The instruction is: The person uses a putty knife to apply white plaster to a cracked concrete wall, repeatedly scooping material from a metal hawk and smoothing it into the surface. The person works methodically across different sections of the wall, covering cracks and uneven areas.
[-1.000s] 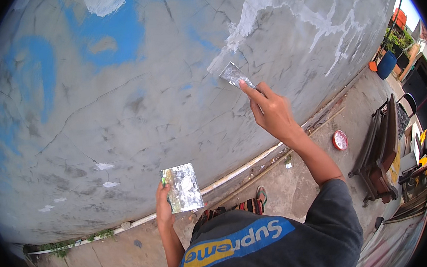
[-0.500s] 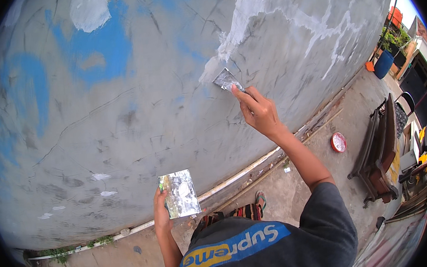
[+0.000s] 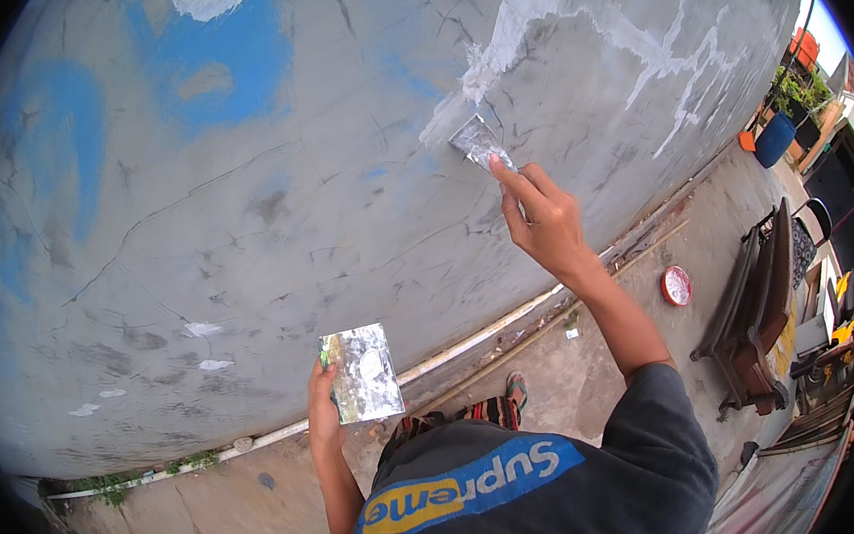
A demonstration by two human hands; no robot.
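Observation:
My right hand (image 3: 551, 219) grips a putty knife (image 3: 481, 143) whose wide, smeared metal blade lies at the grey wall (image 3: 344, 233), just below a patch of pale filler (image 3: 445, 117). From there white filler (image 3: 567, 5) runs up and to the right along the cracks. Low in front of me, my left hand (image 3: 323, 404) holds a flat rectangular plate (image 3: 362, 373) by its left edge. The plate is streaked with filler, and a small white lump sits on it. The handle of the knife is mostly hidden in my fingers.
A red-rimmed bowl (image 3: 676, 285) with white residue stands on the concrete ground at the right. Beyond it is a dark wooden bench (image 3: 758, 326), with a blue drum (image 3: 774, 140) farther off. A white pipe (image 3: 492, 330) runs along the wall's foot.
The view has shifted a little, so the wall appears higher and to the right. My right hand and the knife still stay by the lower end of the filler patch; both grips are unchanged.

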